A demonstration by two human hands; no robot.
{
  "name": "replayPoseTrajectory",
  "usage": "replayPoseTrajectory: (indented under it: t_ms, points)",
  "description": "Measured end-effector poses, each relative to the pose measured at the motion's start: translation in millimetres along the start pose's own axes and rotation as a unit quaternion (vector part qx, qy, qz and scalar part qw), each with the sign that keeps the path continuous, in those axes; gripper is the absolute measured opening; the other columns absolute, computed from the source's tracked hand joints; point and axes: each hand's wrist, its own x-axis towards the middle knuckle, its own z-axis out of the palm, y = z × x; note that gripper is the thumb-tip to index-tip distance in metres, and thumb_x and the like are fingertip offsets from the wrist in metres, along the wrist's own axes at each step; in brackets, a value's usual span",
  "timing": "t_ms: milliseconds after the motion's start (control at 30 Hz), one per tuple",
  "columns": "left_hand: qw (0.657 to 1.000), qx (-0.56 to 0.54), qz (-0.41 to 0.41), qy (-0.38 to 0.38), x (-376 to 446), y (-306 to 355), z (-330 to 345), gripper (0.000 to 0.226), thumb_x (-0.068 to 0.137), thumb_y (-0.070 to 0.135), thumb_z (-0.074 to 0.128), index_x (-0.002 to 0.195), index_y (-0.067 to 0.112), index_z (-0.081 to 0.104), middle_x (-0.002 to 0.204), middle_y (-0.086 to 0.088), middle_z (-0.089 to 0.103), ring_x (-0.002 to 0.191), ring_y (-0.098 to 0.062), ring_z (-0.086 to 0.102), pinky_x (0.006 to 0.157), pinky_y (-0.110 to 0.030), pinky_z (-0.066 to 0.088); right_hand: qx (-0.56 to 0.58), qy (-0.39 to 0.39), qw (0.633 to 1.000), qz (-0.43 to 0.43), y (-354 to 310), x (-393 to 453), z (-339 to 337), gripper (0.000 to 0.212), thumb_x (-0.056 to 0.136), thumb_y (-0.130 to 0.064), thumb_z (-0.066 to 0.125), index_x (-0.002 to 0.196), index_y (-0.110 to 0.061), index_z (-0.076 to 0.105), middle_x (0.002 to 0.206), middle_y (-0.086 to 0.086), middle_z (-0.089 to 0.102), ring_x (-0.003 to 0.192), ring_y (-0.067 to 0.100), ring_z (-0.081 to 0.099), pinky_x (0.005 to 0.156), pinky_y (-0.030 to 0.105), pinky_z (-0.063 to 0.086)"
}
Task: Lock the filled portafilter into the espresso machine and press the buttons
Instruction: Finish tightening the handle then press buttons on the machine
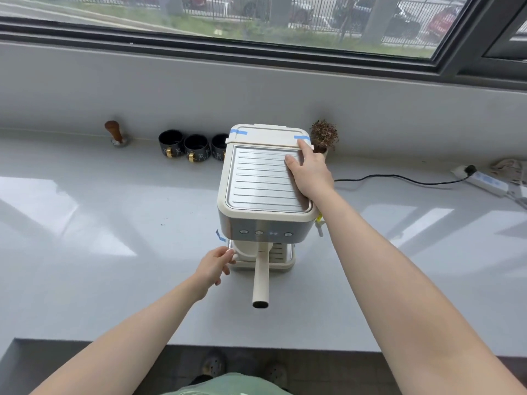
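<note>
My right hand (309,172) lies flat, released, atop the espresso machine (265,181); my left fingers (228,253) grasp the cup (246,252) beneath; portafilter (261,276) seated.

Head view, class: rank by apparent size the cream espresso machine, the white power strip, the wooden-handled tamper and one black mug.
1. Cream espresso machine, largest.
2. White power strip.
3. Black mug and wooden-handled tamper look alike; not ranked.
</note>
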Motion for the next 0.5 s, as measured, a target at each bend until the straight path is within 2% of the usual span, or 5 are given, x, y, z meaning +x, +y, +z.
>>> replayPoseTrajectory:
  t_ms: [133, 233, 300, 433, 500]
  points:
    - [1.000, 0.014, 0.006, -0.012, 10, 9, 13, 0.021, 0.098, 0.026, 0.042, 0.084, 0.023, 0.057, 0.088, -0.002, 0.060, 0.068, -0.018, 0.050, 0.043, -0.024, 0.031, 0.002, 0.005, 1.000, 0.001, 1, 1, 1, 0.059, 0.093, -0.055, 0.036, 0.148, -0.039, 0.023, 0.144, 0.006, 0.037, 0.127, 0.031, 0.046, 0.095, 0.040, 0.039]
    - [0.999, 0.034, 0.004, -0.006, 15, 15, 15, 0.021, 0.098, 0.028, 0.041, 0.100, 0.017, 0.059, 0.082, -0.001, 0.060, 0.064, -0.016, 0.051, 0.041, -0.023, 0.032, 0.008, 0.006, 1.000, 0.000, 3, 2, 1, 0.059, 0.092, -0.056, 0.036, 0.148, -0.040, 0.023, 0.143, 0.006, 0.038, 0.126, 0.030, 0.046, 0.096, 0.041, 0.038]
    - [0.997, 0.071, 0.002, 0.009, 16, 17, 16, 0.025, 0.098, 0.030, 0.039, 0.100, 0.015, 0.059, 0.074, 0.001, 0.059, 0.061, -0.015, 0.050, 0.043, -0.023, 0.033, 0.006, 0.010, 1.000, -0.001, 4, 3, 2, 0.059, 0.092, -0.056, 0.036, 0.147, -0.040, 0.024, 0.143, 0.005, 0.038, 0.126, 0.030, 0.047, 0.096, 0.041, 0.038]
    - [0.988, 0.149, 0.026, 0.022, 20, 20, 19, 0.029, 0.097, 0.033, 0.039, 0.090, 0.015, 0.061, 0.094, -0.009, 0.072, 0.075, -0.022, 0.059, 0.060, -0.029, 0.039, 0.003, 0.017, 1.000, -0.004, 6, 5, 2, 0.058, 0.092, -0.055, 0.037, 0.147, -0.040, 0.025, 0.143, 0.005, 0.038, 0.126, 0.030, 0.047, 0.094, 0.040, 0.038]
    - [0.988, 0.151, 0.022, 0.017, 21, 19, 19, 0.028, 0.097, 0.034, 0.040, 0.091, 0.015, 0.060, 0.100, -0.011, 0.072, 0.081, -0.023, 0.061, 0.055, -0.028, 0.038, 0.005, 0.018, 1.000, -0.003, 7, 6, 2, 0.058, 0.092, -0.055, 0.038, 0.147, -0.039, 0.025, 0.143, 0.006, 0.038, 0.126, 0.029, 0.047, 0.095, 0.040, 0.038]
